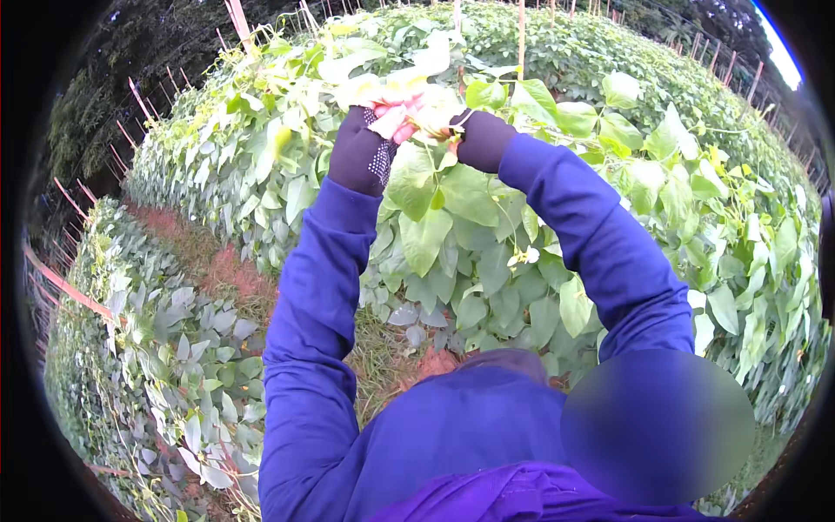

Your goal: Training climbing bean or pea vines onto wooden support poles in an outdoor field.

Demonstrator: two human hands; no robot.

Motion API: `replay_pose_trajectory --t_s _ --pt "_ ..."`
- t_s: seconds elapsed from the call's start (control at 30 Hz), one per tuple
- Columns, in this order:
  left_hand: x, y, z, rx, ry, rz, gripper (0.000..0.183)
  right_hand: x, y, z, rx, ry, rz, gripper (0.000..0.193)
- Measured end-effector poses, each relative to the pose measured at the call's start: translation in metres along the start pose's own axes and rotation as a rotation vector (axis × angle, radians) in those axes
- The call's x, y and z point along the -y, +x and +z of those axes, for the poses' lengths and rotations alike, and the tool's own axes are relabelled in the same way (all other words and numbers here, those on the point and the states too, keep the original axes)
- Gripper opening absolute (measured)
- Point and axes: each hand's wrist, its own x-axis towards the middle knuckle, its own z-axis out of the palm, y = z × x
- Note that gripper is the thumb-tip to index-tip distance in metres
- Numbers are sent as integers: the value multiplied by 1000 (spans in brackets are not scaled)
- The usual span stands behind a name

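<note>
Both my arms, in blue sleeves, stretch forward into the top of a leafy climbing row. My left hand (372, 146) wears a dark fingerless glove with white dots; its bare fingertips curl round pale, sunlit leaves of a vine (426, 87). Close to its right, my right hand (478, 141), also in a dark glove, is closed at the vine's stem, with finger detail partly hidden. Glare washes out the leaves between the hands. Broad green leaves (426, 239) hang just below them, and a small white flower (526, 256) shows lower down.
Wooden stakes (521, 39) rise from the rows. On the left, a strip of reddish soil and grass (230, 270) separates this row from another leafy row (165, 348). A slanted pole (70, 287) crosses the far left. Dark trees (113, 52) stand behind.
</note>
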Motion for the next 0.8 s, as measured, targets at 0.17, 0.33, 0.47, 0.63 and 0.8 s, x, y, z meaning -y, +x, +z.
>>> replay_pose_trajectory --t_s 0.17,0.33,0.47,0.63,0.8 --pt "0 7 -12 66 64 117 16 1 -11 14 -26 655 -23 30" --pt "1 12 -19 73 111 18 18 1 -16 16 -328 87 -59 23" --pt "-10 17 -19 -37 268 -11 26 3 -18 18 -415 84 -123 22" --pt "-20 20 -38 35 316 -197 40 16 -20 11 -519 -32 -54 17" --pt "-17 23 -52 126 105 -331 43 5 -14 24 -625 -161 -94 25"
